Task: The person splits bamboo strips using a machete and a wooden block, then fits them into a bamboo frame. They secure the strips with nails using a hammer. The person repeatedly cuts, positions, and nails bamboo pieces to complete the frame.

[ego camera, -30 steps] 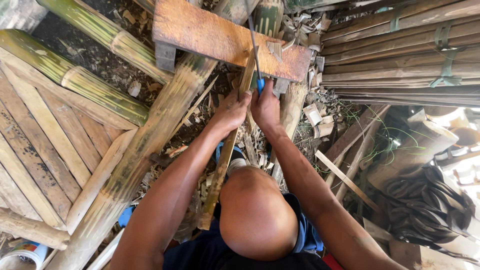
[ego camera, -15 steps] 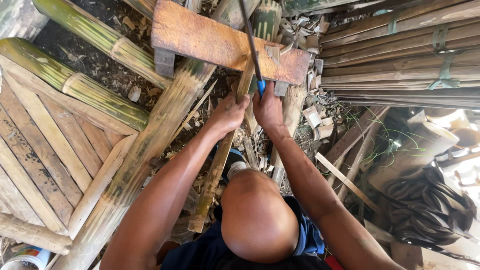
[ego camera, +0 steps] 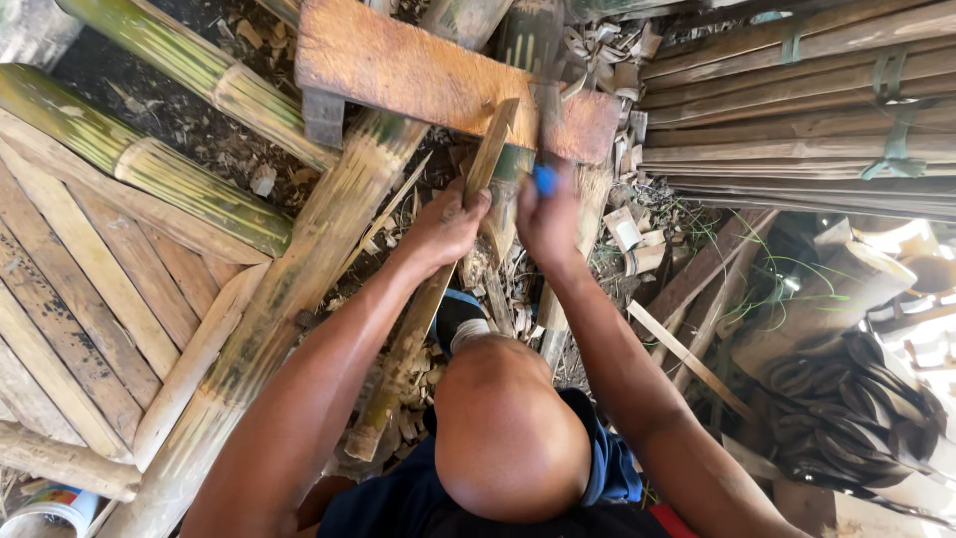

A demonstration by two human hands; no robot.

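My left hand grips a long split bamboo strip. The strip leans up from the ground, and its top end rests against a worn wooden block. My right hand is closed on a blue-handled knife just right of the strip. The blade is blurred over the block's right end, close to the strip's tip. Both hands sit side by side, almost touching. A bare rounded body part fills the space between my forearms.
Thick green bamboo poles lie at left over a flat slatted bamboo panel. Bundles of split slats tied with green straps lie top right. Dark coiled strips are lower right. Chips litter the ground.
The knife blade stood raised over the block a second ago and now shows as a low blur by the strip's top. The strip's upper end has shifted slightly. Both hands keep their grips.
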